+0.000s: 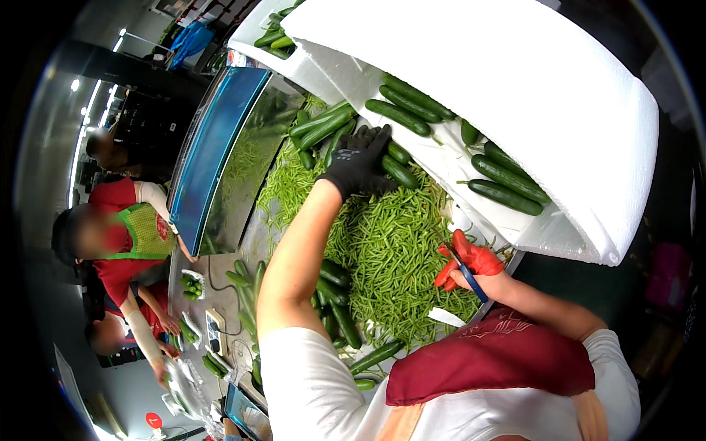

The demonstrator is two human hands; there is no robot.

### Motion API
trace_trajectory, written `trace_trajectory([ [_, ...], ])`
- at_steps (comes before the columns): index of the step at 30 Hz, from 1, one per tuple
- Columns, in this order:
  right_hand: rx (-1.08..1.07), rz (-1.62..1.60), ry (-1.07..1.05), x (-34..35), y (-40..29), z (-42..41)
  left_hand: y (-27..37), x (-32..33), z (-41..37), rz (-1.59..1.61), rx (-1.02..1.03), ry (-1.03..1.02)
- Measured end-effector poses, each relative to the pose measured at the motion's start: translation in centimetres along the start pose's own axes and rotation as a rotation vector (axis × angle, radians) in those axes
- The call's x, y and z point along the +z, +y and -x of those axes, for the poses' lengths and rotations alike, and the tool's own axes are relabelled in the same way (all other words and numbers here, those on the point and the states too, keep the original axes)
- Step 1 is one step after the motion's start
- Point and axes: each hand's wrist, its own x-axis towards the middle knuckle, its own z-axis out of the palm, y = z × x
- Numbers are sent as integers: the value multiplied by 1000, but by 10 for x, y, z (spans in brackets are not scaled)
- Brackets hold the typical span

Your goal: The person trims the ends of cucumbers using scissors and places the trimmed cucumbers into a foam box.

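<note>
My left hand (pixel 361 160), in a black glove, lies palm down over a pile of thin green beans (pixel 397 248), between cucumbers (pixel 325 129) on its left and more cucumbers (pixel 400 172) on its right. Its palm is hidden, so I cannot tell whether it grips one. Blue-handled scissors (pixel 470 278) are in my right hand (pixel 471 262), which wears a red glove with bare skin showing at a finger; their blades point up-left above the beans. Several cucumbers (pixel 504 179) lie on the white lining of a foam box at the upper right.
The white foam box (pixel 496 71) overhangs the table's right side. A blue-framed machine or screen (pixel 220 149) stands at the upper left. More cucumbers (pixel 336 281) lie beside my left arm, with a power strip (pixel 215 331) and cables beyond. Two people (pixel 129 231) work with wrapped cucumbers at the far left.
</note>
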Motion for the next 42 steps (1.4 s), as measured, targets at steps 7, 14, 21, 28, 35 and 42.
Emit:
trace_trajectory([
  [7,54,133,-36,-12,6,-2,12,-11,-2,43,-16,-94],
  [14,-41,30,18,-5,5,4,30,-18,33,19,-56,-5],
  [21,-170,5,50,10,-11,-8,72,-39,119,286,-249,272],
  [28,-177,-139,245,22,-13,-44,145,-4,167,333,-341,178],
  [35,-151,-62,135,42,1,-40,174,22,177,210,-458,235],
  [42,-11,221,-104,14,-13,6,180,-21,177,473,-473,500],
])
